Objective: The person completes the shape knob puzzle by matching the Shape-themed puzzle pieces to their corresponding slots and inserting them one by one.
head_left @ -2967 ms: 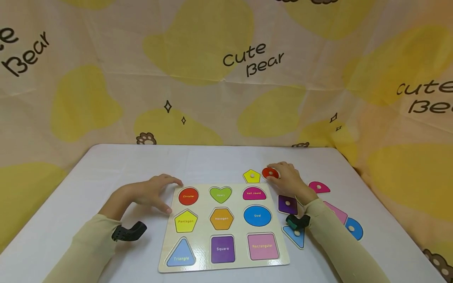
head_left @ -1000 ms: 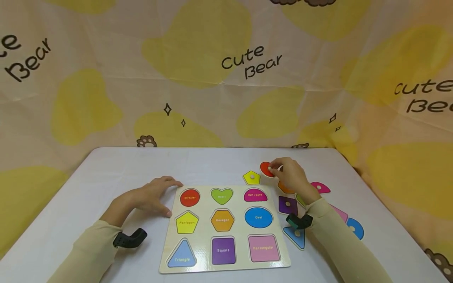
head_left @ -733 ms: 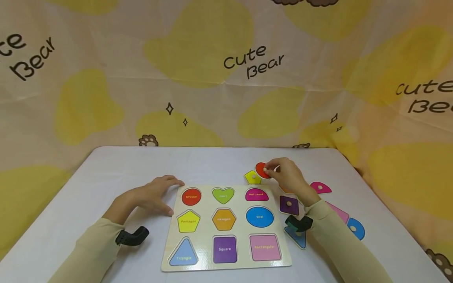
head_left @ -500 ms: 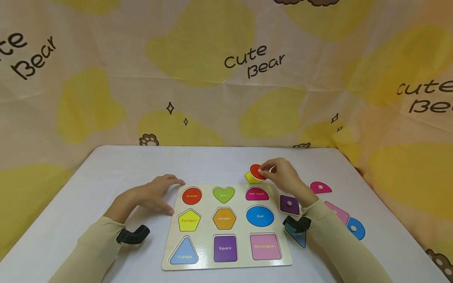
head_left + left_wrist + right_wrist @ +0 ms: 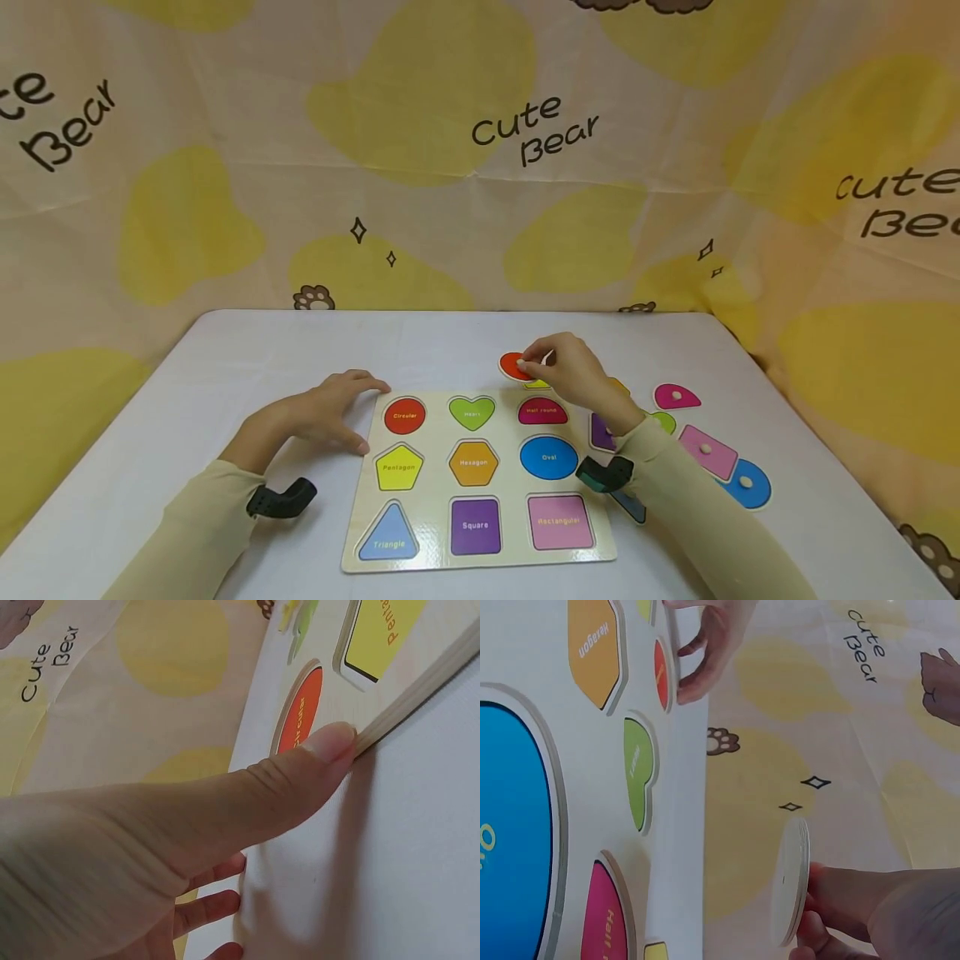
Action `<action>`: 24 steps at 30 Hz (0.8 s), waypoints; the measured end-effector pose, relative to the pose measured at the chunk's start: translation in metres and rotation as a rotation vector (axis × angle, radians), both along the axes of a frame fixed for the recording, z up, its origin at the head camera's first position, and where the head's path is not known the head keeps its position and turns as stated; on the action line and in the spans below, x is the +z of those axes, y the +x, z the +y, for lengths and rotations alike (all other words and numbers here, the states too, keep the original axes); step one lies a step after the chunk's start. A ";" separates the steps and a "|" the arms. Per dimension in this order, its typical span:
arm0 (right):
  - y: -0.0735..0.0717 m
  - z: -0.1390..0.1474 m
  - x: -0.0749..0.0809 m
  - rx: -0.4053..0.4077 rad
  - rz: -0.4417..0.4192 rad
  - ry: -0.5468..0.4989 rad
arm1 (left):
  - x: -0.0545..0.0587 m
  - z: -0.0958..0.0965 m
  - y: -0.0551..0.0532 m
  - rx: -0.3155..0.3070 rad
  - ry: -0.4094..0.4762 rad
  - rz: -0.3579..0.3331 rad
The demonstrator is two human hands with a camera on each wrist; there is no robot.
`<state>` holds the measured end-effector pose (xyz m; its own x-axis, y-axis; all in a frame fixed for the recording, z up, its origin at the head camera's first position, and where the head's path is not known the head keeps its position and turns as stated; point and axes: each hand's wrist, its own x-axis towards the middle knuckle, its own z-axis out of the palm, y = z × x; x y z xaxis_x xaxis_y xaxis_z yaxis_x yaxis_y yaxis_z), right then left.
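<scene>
My right hand [image 5: 573, 371] pinches the knob of a red circle puzzle piece [image 5: 510, 367] between thumb and fingers. It is raised just beyond the back edge of the wooden shape board [image 5: 437, 492], above the "Heart" and "Half round" spaces. In the right wrist view the piece's pale underside [image 5: 789, 885] shows, standing nearly on edge. Below the right hand a yellow pentagon piece [image 5: 537, 385] is mostly hidden. At the board's left side is my left hand [image 5: 326, 412], fingers spread, with its thumb [image 5: 330, 742] against the board's edge and a fingertip at the far corner.
Right of the board lie a purple square [image 5: 598, 433], a blue triangle [image 5: 630, 507], an orange hexagon [image 5: 619, 386] and a green heart [image 5: 664, 422], partly covered by the right arm. Farther right are a magenta half round [image 5: 667, 395], a pink rectangle [image 5: 711, 461] and a blue piece [image 5: 757, 492].
My right hand has taken the red circle by its knob, lifted it and carried it left past the yellow pentagon. My left hand has stayed at the board's edge.
</scene>
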<state>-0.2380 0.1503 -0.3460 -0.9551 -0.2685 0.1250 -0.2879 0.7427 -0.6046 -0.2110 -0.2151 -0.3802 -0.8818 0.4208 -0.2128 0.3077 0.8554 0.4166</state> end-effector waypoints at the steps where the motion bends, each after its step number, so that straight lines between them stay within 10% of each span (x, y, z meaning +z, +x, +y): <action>1: 0.000 -0.002 0.000 0.005 0.002 -0.001 | 0.000 0.000 0.000 0.000 0.000 0.001; 24: 0.001 -0.054 0.000 0.109 -0.020 -0.113 | 0.001 0.002 0.002 0.001 -0.003 -0.010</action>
<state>-0.2365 0.0958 -0.3464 -0.9237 -0.3561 0.1414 -0.3502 0.6347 -0.6888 -0.2087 -0.2135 -0.3791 -0.8799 0.4195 -0.2231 0.3027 0.8568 0.4176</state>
